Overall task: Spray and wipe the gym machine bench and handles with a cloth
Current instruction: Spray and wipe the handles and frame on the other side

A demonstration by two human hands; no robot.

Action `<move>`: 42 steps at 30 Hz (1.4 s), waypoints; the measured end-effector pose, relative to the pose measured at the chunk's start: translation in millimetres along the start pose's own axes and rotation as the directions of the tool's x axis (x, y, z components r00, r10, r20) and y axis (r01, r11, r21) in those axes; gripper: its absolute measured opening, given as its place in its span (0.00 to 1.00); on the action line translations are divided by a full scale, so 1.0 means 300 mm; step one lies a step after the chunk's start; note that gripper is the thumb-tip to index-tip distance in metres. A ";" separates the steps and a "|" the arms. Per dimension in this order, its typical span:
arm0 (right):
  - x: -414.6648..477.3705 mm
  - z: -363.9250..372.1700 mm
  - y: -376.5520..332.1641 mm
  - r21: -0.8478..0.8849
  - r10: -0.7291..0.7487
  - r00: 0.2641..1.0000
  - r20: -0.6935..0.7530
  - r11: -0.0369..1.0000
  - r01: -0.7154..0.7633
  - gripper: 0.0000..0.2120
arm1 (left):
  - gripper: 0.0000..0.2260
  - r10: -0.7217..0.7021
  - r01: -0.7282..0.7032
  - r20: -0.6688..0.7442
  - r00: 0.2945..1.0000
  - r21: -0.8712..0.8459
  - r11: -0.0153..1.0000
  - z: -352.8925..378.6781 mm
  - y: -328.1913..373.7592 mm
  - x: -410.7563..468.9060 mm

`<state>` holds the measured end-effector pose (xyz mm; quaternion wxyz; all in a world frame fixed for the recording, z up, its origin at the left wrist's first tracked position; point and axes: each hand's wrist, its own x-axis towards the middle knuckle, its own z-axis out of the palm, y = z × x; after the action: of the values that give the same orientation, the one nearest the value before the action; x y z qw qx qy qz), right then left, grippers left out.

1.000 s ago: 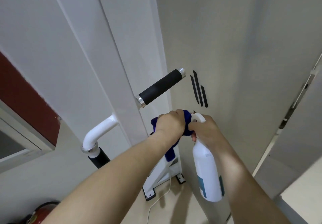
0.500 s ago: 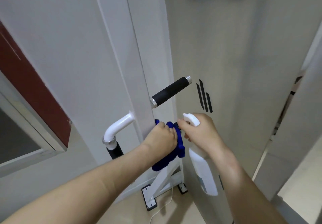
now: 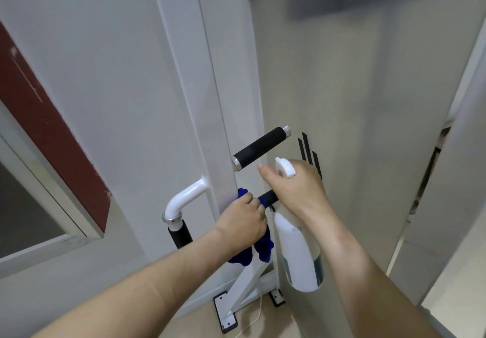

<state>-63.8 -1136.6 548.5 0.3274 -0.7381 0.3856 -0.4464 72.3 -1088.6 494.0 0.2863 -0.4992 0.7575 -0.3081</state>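
Note:
My left hand (image 3: 243, 220) grips a blue cloth (image 3: 259, 249) wrapped on a short black handle (image 3: 268, 196) that sticks out from the white machine post (image 3: 218, 127). The cloth's loose end hangs below my fist. My right hand (image 3: 295, 187) holds a white spray bottle (image 3: 298, 253) by its neck, with the nozzle (image 3: 284, 167) pointing left and the forefinger stretched out. Just above, an upper black foam handle (image 3: 260, 147) with a chrome cap angles up to the right. A bent white bar with a black grip (image 3: 180, 233) juts out on the post's left side.
The machine's white foot bracket (image 3: 226, 308) is bolted to the beige floor, with a thin white cable (image 3: 252, 322) beside it. A grey panel (image 3: 355, 127) with black stripes stands right behind the handles. A dark red window frame (image 3: 52, 137) is at left, a doorway (image 3: 431, 174) at right.
The view has shifted, so the handles sit further right and lower. My right hand rose with the bottle toward the upper handle. My left hand slid the cloth inward, uncovering the lower handle's end.

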 end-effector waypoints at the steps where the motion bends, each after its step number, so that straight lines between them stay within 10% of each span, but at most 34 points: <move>1: 0.009 -0.004 0.007 0.011 0.034 0.999 -0.012 0.999 -0.034 0.27 | 0.08 0.014 -0.014 0.001 1.000 -0.012 1.000 -0.005 -0.006 -0.003; 9: 0.077 -0.058 0.021 0.177 0.144 0.989 -0.042 0.975 -0.135 0.29 | 0.03 0.029 -0.047 -0.288 0.957 -0.055 0.997 -0.051 -0.057 -0.039; 21: 0.069 -0.086 0.040 0.403 0.219 0.976 -0.019 0.895 -0.193 0.23 | 0.15 -0.471 0.445 -0.569 0.674 -0.195 0.874 -0.234 -0.210 0.046; 31: 0.041 -0.112 0.100 0.351 0.271 0.960 -0.065 0.907 -0.232 0.21 | 0.05 -0.663 0.634 0.203 0.721 -0.580 0.512 -0.295 -0.314 0.361; 38: 0.065 -0.093 0.132 0.361 0.280 0.958 -0.067 0.902 -0.238 0.20 | 0.17 -0.151 0.716 0.708 0.689 -0.698 -0.003 -0.340 -0.464 0.341; 42: 0.094 -0.080 0.139 0.365 0.292 0.954 -0.074 0.898 -0.246 0.11 | 0.17 -0.065 0.722 0.728 0.682 -0.685 -0.096 -0.350 -0.469 0.385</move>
<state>-88.6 -1184.6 534.8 0.4873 -0.5773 0.4181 -0.5045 36.9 -1221.1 653.2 -0.0664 -0.8180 0.4539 0.3470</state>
